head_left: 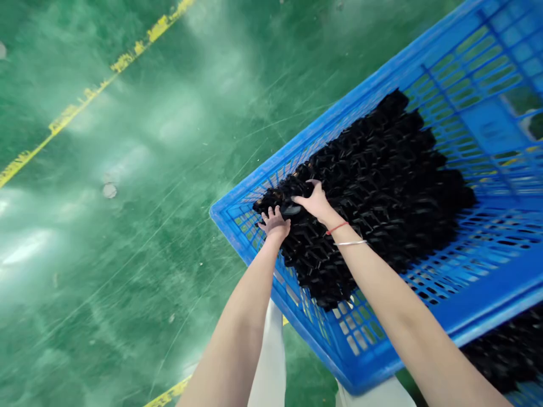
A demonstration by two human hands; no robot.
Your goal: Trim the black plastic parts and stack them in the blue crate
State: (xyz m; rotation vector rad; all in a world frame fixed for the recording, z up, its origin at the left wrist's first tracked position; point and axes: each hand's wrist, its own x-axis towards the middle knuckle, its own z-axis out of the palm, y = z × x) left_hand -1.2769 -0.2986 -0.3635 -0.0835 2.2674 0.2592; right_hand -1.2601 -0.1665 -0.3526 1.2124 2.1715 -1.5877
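Note:
A big blue slotted plastic crate (297, 147) stands on the green floor, holding a heap of black plastic parts (382, 186). Both my arms reach into its near-left corner. My left hand (275, 222) has its fingers down in the black parts at the heap's left end. My right hand (314, 202) lies on top of the same end, fingers curled around a clump of parts. A red string and a thin silver bangle (350, 243) circle my right wrist.
The green painted floor (127, 198) carries a worn yellow line (89, 93) at upper left and another yellow mark (169, 393) at the bottom. A second blue crate with black parts (504, 350) shows at lower right. My light trouser legs (271, 362) stand below the crate.

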